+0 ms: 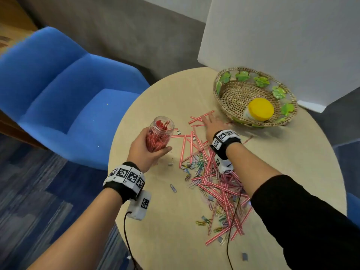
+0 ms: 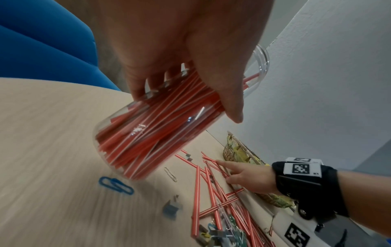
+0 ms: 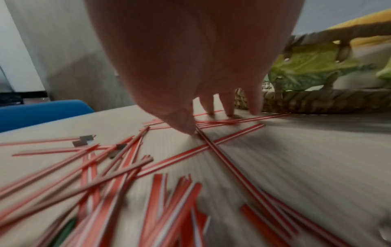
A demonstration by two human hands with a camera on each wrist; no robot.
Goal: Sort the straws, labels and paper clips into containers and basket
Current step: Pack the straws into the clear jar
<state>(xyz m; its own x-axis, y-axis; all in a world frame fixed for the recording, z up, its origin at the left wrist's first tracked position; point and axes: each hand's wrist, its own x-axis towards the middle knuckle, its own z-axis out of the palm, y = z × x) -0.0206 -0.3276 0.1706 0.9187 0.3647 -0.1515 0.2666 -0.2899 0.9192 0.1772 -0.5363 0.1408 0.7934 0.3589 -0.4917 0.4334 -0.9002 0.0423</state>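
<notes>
Straw sorting is in progress. The left hand (image 1: 145, 151) is gripping the clear jar (image 1: 160, 134), fingers wrapped round it, tilted and already well filled with red straws. The right hand (image 1: 213, 124) is reaching with spread fingers, holding nothing, fingertips (image 3: 229, 112) pressing on loose straws (image 1: 198, 118) just beside the basket (image 1: 221, 98). Next move, in my judgement: pinching those straws and carrying them away from the basket to the jar mouth.

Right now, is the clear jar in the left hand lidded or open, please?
Open: the clear jar shows a bare rim with no lid, and straws fill it, held by the left hand.
</notes>
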